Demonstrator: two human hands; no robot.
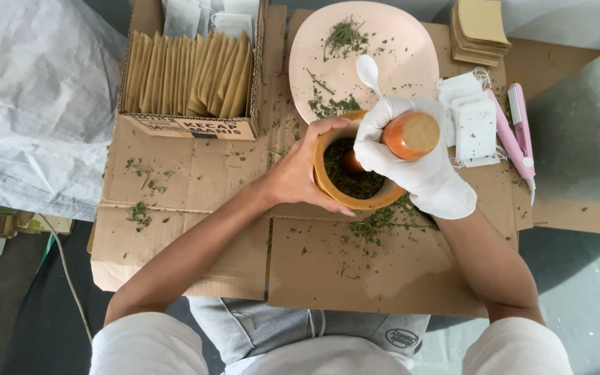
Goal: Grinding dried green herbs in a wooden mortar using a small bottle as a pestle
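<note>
Gripped round wooden mortar (355, 182) of green dried herbs at rim with bare left hand (298, 173). Clenched gloved right hand (418, 163) around orange wooden pestle (408, 135), long axis near upright, tip down inside mortar, on flattened brown cardboard (196, 173). Pink plate (411, 48) just behind.

Floor: dark grey, visible at the lower left (29, 305).
Work surface: flattened brown cardboard sheets (175, 229) laid on the floor.
Left side: crumpled white plastic sheeting (29, 104).
Light: soft, even daylight.
</note>
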